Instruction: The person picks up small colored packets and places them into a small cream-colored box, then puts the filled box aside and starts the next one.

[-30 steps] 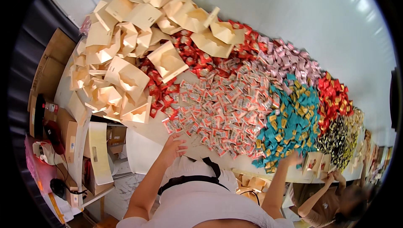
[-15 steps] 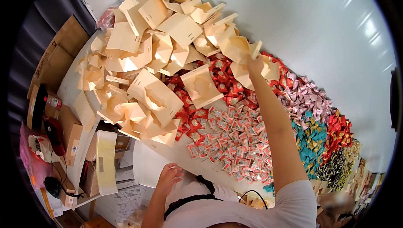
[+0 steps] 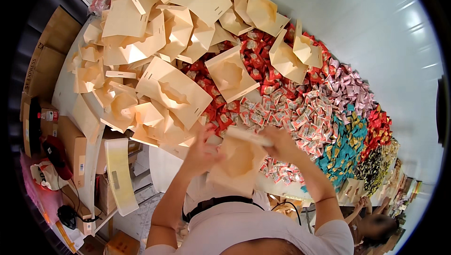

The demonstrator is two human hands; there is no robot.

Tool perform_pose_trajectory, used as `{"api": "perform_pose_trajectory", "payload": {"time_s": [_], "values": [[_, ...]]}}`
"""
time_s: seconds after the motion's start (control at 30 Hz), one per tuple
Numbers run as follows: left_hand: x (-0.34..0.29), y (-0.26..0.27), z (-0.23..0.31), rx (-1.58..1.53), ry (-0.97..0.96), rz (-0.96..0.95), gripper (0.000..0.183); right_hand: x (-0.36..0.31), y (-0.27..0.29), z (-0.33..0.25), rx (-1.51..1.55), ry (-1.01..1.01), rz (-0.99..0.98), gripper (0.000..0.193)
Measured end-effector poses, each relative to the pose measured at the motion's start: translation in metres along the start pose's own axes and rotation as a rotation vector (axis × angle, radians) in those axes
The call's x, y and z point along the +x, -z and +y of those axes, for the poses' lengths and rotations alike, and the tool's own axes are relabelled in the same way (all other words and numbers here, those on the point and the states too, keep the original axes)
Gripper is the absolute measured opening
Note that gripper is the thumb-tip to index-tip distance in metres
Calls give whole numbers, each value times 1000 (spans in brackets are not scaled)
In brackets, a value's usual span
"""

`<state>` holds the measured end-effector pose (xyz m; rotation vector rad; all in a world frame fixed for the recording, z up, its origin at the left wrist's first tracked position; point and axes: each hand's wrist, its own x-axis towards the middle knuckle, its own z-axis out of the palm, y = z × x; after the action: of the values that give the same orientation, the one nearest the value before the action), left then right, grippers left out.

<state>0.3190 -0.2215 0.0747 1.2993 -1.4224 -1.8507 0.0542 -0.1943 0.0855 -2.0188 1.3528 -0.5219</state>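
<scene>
In front of my body is a cream cardboard carton (image 3: 235, 158), partly folded, with an opening cut in its face. My right hand (image 3: 284, 146) grips its upper right edge. Beside the carton's left side is my left hand (image 3: 203, 154), blurred by motion, its fingers apart. Whether it touches the cardboard is not clear. Beyond them are red wrapped sweets (image 3: 221, 119) and white-and-red wrapped packets (image 3: 305, 114) in heaps.
Many similar cartons (image 3: 174, 90) pile up at the far left of the table. Pink (image 3: 350, 90), teal-and-gold (image 3: 345, 144) and black-and-gold (image 3: 371, 175) packets lie to the right. A pale plastic crate (image 3: 120, 175) stands at left. Another person's hands (image 3: 364, 203) show at the lower right.
My right hand has come back from the far pile toward my body with a carton. My left hand has risen from near my waist to the carton's left side.
</scene>
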Motion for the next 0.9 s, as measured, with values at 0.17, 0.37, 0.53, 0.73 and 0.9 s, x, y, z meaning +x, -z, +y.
{"api": "perform_pose_trajectory", "payload": {"time_s": [0.17, 0.37, 0.53, 0.73, 0.9], "values": [[-13, -8, -34, 353, 205, -232, 80, 19, -27, 4, 573, -55, -321, 40], [-69, 11, -79, -107, 551, -10, 75, 81, -101, 46, 23, -459, -26, 49], [-92, 7, -86, -279, 490, 9, 69, 116, -160, 64, -461, -408, 146, 47], [-80, 0, -75, -508, 530, 64, 67, 101, -145, 60, -269, -378, 103, 51], [-77, -4, -79, -513, 521, 145, 63, 69, -112, 95, -114, -595, 403, 45]]}}
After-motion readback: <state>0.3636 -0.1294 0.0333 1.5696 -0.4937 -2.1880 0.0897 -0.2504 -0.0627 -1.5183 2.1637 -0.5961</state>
